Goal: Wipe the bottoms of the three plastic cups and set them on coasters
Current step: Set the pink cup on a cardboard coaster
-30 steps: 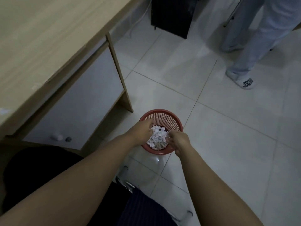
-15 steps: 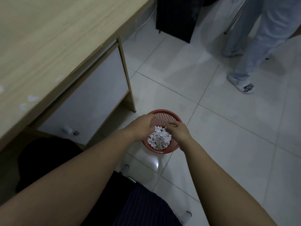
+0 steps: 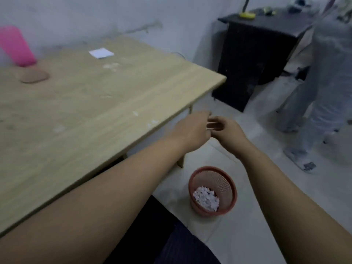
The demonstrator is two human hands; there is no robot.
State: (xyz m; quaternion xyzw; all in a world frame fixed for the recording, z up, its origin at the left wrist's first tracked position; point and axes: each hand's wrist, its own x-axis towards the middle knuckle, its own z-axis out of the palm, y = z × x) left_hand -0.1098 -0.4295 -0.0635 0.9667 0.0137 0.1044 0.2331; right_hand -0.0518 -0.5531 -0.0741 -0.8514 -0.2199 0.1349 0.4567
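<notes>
Hands (image 3: 209, 128) up from paper-filled basket (image 3: 213, 189)

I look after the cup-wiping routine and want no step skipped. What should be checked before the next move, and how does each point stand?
1. Both hands free: left hand and right hand meet in the air beside the table corner; the picture is blurred, so cannot tell.
2. Cup within sight: one pink cup stands at the far left of the table, ok.
3. All three cups located: only one shows, not ok.
4. Coaster ready: a round brown coaster lies bare in front of the pink cup, ok.
5. Wiping paper at hand: a white sheet lies on the table, ok.
</notes>
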